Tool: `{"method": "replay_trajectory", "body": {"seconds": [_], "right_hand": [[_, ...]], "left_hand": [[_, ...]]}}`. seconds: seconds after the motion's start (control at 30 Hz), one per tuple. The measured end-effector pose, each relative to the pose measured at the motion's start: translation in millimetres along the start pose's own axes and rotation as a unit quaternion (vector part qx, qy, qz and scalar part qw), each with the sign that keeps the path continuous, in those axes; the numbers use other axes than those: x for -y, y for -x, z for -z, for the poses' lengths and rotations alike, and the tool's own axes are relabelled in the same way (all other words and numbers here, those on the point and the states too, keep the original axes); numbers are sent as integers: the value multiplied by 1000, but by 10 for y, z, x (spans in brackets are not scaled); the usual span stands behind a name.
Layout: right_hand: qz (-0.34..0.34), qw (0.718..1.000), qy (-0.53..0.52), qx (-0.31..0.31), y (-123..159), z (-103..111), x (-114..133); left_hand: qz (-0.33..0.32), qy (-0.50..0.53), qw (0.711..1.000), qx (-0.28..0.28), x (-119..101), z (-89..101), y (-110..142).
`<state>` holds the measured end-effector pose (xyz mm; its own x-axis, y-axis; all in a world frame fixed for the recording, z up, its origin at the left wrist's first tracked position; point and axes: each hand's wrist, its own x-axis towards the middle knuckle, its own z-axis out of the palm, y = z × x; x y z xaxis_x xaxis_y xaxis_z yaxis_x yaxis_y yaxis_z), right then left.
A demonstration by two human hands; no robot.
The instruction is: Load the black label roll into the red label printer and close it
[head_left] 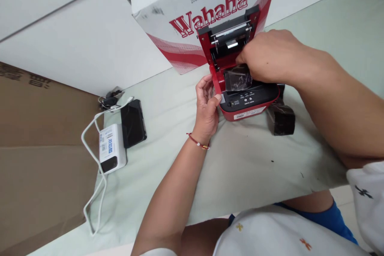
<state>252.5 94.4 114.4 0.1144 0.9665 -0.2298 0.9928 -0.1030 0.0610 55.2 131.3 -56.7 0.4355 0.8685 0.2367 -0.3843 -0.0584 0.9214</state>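
Observation:
A small red and black machine (250,98), like a label printer, stands with its lid (229,40) raised, showing a metal bar and a roller. My left hand (208,106) grips its left side, thumb on the front corner and fingers behind the edge. My right hand (267,58) reaches into the opening from the right, its fingers curled and mostly hidden. Beside those fingers, shiny dark film (238,78) lies across the machine's inside. More dark, shiny film or a wrapped block (283,120) rests on the cloth at the machine's right. Whatever my right fingers hold is hidden.
Behind the machine stands a white and red Wahaha carton (180,48). To the left lie a black phone (133,124), a white power bank (112,148) with a white cable (97,160), and keys (109,100). A brown cardboard box (45,156) borders the green cloth (171,136).

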Motion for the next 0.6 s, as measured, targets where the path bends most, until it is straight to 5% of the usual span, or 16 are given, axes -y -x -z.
{"method": "replay_trajectory", "body": {"seconds": [0.2, 0.6], "right_hand": [[14, 999, 3, -51, 135, 120, 32], [46, 998, 33, 19, 17, -26, 25]], "left_hand": [[6, -5, 1000, 0, -20, -12, 14], [0, -7, 1000, 4, 17, 13, -6]]}}
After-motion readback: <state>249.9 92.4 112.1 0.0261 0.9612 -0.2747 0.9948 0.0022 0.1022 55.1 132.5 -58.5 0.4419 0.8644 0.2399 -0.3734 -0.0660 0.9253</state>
